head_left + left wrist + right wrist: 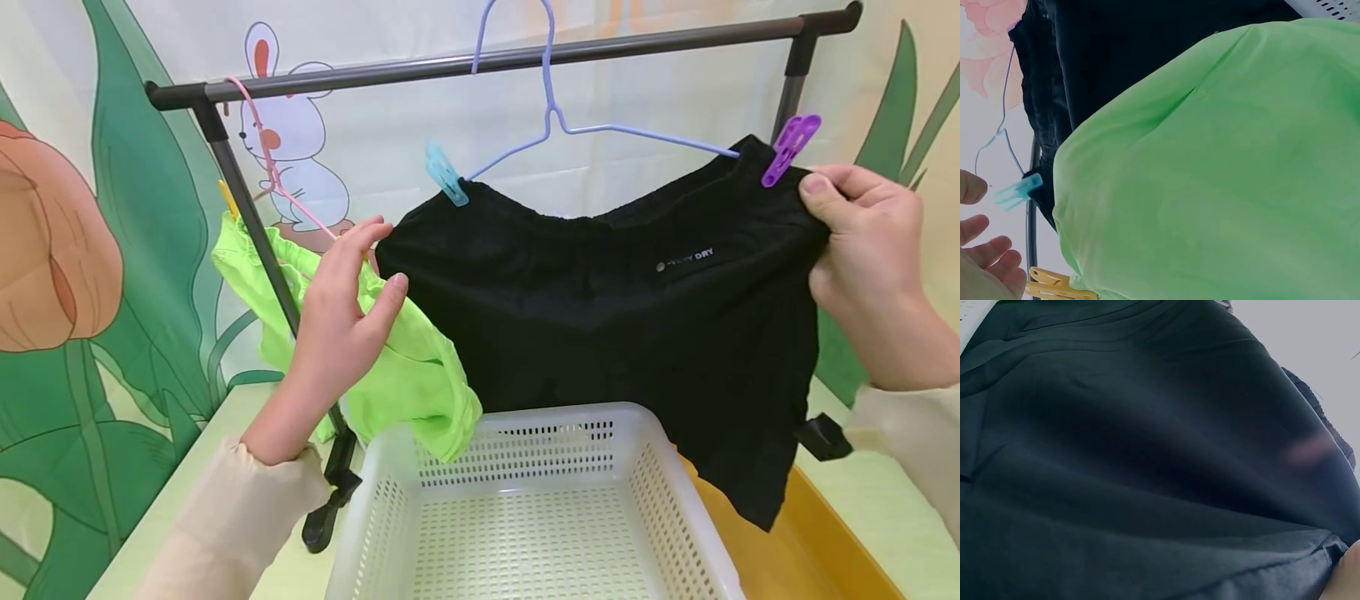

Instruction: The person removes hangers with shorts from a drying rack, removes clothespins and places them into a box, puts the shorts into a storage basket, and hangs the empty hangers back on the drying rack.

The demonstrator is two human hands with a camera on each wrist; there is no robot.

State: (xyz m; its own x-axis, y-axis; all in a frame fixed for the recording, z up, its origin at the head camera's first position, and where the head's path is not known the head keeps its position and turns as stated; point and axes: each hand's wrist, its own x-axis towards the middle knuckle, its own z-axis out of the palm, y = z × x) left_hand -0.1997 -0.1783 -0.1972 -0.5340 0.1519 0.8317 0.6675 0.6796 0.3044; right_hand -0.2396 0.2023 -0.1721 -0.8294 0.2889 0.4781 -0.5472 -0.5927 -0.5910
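Black shorts [585, 317] hang from a lavender hanger [550, 117], its hook crossing the rack's bar. A teal clothespin [447, 175] grips their waistband at the left, a purple clothespin [791, 150] at the right. My right hand [870, 233] pinches the side of the shorts just below the purple one, thumb in front. Fingers spread and holding nothing, my left hand [341, 308] is raised by the shorts' left edge, in front of a lime-green garment [405, 383]. In the left wrist view its fingertips [1004, 247] are below the teal clothespin.
The dark rack [360, 77] also carries a pink hanger [266, 158] with the lime-green garment, held by a yellow clothespin [1054, 284]. Below stands a white perforated basket [352, 533], with a yellow-orange container [817, 533] to its right. A printed backdrop [45, 400] is behind.
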